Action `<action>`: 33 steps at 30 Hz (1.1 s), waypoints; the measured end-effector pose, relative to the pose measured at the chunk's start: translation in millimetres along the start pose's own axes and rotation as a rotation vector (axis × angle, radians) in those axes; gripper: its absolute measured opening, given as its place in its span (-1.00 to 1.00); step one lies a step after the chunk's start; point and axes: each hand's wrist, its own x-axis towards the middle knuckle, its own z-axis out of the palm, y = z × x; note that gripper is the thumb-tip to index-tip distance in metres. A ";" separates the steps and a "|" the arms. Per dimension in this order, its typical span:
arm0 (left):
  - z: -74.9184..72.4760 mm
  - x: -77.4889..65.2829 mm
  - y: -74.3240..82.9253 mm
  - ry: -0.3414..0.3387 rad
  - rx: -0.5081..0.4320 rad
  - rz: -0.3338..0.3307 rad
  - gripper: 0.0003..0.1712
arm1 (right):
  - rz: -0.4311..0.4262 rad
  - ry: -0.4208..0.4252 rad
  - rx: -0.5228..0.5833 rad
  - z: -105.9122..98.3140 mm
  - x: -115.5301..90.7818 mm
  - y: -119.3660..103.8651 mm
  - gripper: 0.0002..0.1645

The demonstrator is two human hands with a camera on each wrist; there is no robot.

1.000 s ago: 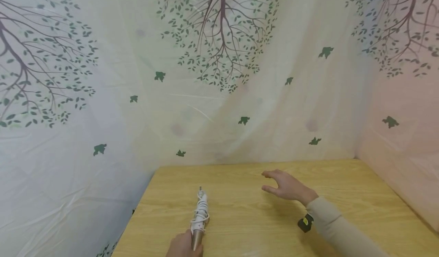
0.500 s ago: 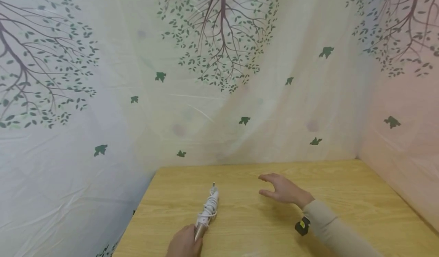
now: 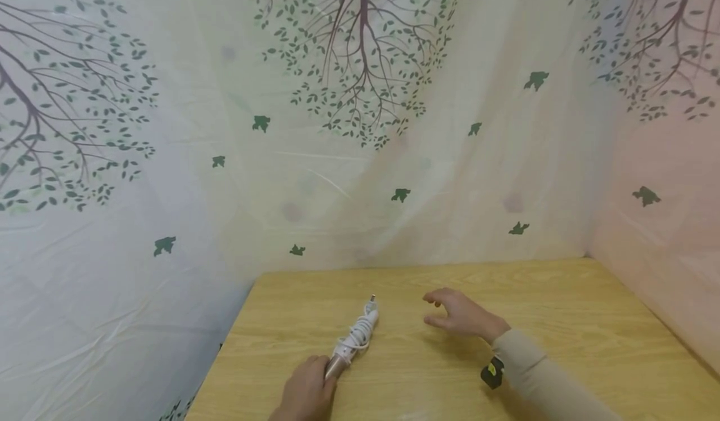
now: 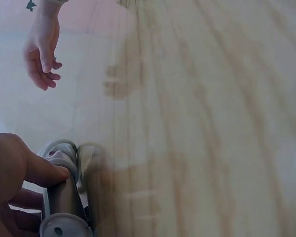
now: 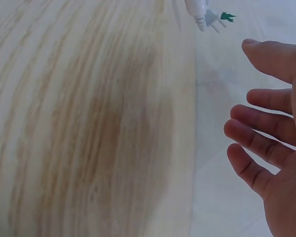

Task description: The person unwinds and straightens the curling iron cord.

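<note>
My left hand (image 3: 308, 388) grips a hair iron (image 3: 337, 365) by its brownish metallic end, above the wooden table. In the left wrist view the thumb (image 4: 48, 170) lies along that metallic part, next to its pale end cap (image 4: 64, 226). A white cord (image 3: 359, 336) is wound around the other half. The two-pin plug (image 3: 372, 300) sticks out at the far tip, pointing up and to the right. My right hand (image 3: 464, 312) hovers to the right of the plug, fingers relaxed and apart, holding nothing; the right wrist view shows its bare palm (image 5: 286, 187).
The light wood table (image 3: 410, 371) stretches out under both hands and mirrors them faintly. Behind it hangs a pale curtain (image 3: 337, 221) printed with trees and leaves, and a pinkish side curtain (image 3: 664, 258) borders the right. A black device (image 3: 492, 373) hangs at the right wrist.
The left hand has come forward and swung the hair iron so that its plug end tilts further right, nearer the right hand. The right hand has shifted slightly left and down.
</note>
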 end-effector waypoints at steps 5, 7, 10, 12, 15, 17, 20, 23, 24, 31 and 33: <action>1.4 7.1 1.5 -0.040 -0.031 -0.009 -0.88 | -0.014 -0.004 0.005 4.6 0.2 4.8 -0.47; 3.1 9.9 1.3 -0.042 -0.039 -0.009 -0.84 | -0.020 -0.006 0.002 6.3 0.5 5.9 -0.47; 5.6 14.3 0.3 -0.028 -0.042 0.005 -0.76 | -0.027 0.001 -0.005 7.6 0.5 6.9 -0.47; 6.9 17.6 -1.1 -0.015 -0.041 0.024 -0.73 | -0.026 0.011 -0.005 7.5 0.0 6.4 -0.48; 8.6 22.7 -3.8 -0.009 -0.049 0.051 -0.71 | -0.022 0.025 -0.003 6.9 -1.1 5.5 -0.50; 9.9 26.0 -5.4 -0.011 -0.078 0.068 -0.70 | -0.009 0.027 0.004 6.8 -2.0 4.9 -0.50; 12.7 31.2 -8.0 -0.014 -0.123 0.090 -0.71 | 0.000 0.029 -0.004 7.7 -3.1 5.8 -0.50; 15.5 37.1 -10.8 -0.019 -0.145 0.122 -0.74 | -0.003 0.036 -0.021 9.2 -4.2 7.7 -0.49; 16.2 39.1 -11.4 -0.021 -0.144 0.134 -0.74 | -0.003 0.038 -0.025 9.5 -4.6 7.9 -0.49; 17.8 51.2 -12.7 -0.074 -0.139 0.195 -0.71 | 0.004 0.054 -0.042 11.6 -8.0 10.4 -0.49; 18.9 54.8 -12.9 -0.087 -0.142 0.208 -0.70 | 0.010 0.055 -0.043 12.5 -8.9 11.4 -0.49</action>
